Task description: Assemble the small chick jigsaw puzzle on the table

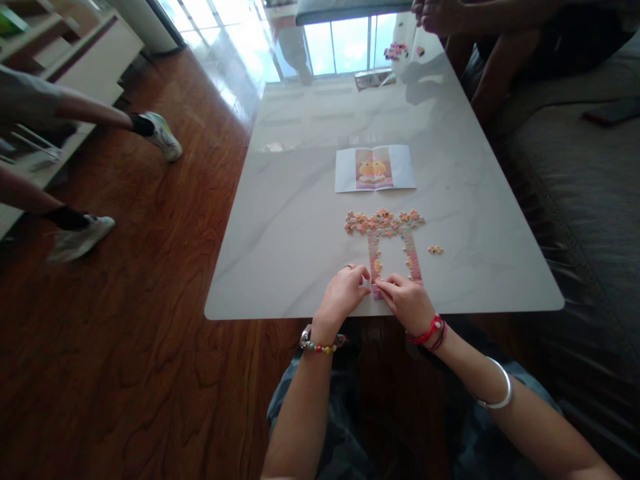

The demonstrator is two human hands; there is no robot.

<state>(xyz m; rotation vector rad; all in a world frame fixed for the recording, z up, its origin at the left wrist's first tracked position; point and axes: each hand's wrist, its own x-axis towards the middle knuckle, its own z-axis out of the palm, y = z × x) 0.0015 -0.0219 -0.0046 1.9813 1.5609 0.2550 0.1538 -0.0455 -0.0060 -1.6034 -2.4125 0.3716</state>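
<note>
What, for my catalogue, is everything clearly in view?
table: 1, marbled white, centre
jigsaw border: 1, pink and cream, near edge
jigsaw pieces: many, orange-pink, beyond border
piece cluster: 1, yellowish, border's right
picture sheet: 1, white, mid-table
packet: 1, silvery, far end
heap: 1, pink, far end
sofa: 1, grey, right
shelving: 1, white, left
floor: 1, brown, left
shoes: 2, whitish, left
other people: 2, grey and dark clothes, both sides
bracelets: several, mixed, both arms
left hand: 1, beside border
right hand: 1, at border

White marbled tbl [290, 247] — puzzle border [415, 259], loose pcs [383, 221], pic sheet [375, 169] — silvery pkt [373, 80] nr far end
</note>
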